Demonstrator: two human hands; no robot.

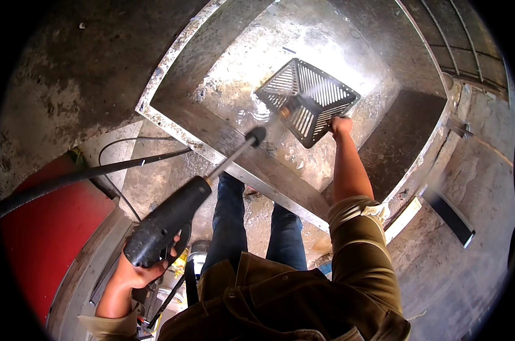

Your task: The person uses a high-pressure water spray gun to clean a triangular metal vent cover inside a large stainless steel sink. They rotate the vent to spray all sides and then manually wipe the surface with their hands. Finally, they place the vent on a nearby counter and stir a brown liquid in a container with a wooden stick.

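My left hand is wrapped round the grip of a black pressure washer gun, low on the left. The gun's metal lance points up and to the right, with its dark nozzle over the near wall of a large metal basin. A spray of water runs from it onto a black slotted metal grille. Inside the basin, my right hand grips that grille by its right corner and keeps it tilted. The fingers behind the grille are partly hidden.
Wet residue and bright glare cover the basin floor. A black hose crosses on the left above a red panel. A dark flat strip lies right of the basin. Between my legs and left arm stand several containers, partly hidden.
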